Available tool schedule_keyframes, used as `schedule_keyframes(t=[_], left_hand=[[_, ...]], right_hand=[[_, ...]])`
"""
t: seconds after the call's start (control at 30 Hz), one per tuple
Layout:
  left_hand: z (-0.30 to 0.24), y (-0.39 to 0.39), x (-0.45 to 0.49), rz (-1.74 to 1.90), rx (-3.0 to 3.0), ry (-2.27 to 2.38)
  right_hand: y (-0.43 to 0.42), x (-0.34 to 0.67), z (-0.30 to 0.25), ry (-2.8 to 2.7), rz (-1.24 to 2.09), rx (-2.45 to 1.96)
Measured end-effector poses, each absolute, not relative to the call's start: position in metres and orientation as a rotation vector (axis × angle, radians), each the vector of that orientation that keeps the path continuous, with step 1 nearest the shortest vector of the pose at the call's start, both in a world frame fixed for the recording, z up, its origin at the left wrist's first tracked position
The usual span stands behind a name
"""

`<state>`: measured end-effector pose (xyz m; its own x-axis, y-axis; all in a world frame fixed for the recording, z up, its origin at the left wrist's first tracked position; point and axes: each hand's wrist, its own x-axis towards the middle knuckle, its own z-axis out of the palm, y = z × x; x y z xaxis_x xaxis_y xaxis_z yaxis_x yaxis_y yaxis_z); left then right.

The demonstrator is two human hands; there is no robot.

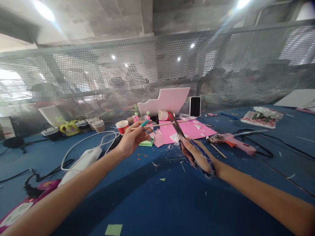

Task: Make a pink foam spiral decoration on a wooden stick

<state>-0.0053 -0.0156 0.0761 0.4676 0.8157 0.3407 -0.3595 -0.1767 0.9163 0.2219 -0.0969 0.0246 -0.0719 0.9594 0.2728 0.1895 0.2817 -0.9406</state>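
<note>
Between the fingers of my left hand is a thin wooden stick, which runs out level to the right. My right hand grips a pair of scissors by its blue handles, with the blades pointing up and away. The blades cross the line of the stick; whether they touch it I cannot tell. Beneath and beyond them a bright pink paper sheet lies on the blue table with white scraps on it. A red-and-white paper cup stands just beyond my left hand.
A pink glue gun lies on the right with its cord. At left are a white power strip, looping cables and small craft baskets. A phone stands upright near the foam board, before a perforated metal screen.
</note>
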Motion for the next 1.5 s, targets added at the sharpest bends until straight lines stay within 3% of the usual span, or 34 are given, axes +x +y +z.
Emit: schedule_keyframes(t=[0.27, 0.5, 0.83, 1.0, 1.3, 1.5], left_hand=[[0.110, -0.013, -0.022, 1.010, 1.936, 0.752], [0.125, -0.013, -0.034, 0.900, 1.925, 0.797], [0.117, -0.032, -0.023, 0.477, 2.479, 0.927], [0.115, -0.041, -0.020, 0.476, 2.760, 0.936], [0.124, -0.041, -0.029, 0.383, 2.764, 0.842], [0.118, -0.038, -0.024, 0.418, 2.671, 0.804]], right_hand=[[-0.092, 0.226, 0.021, -1.475, 0.925, -1.085], [-0.090, 0.226, 0.015, -1.425, 0.993, -1.075], [-0.096, 0.219, 0.022, -1.426, 0.937, -1.146], [-0.100, 0.219, 0.029, -1.562, 0.814, -1.235], [-0.102, 0.221, 0.030, -1.628, 0.811, -1.230], [-0.100, 0.222, 0.027, -1.705, 0.554, -1.271]])
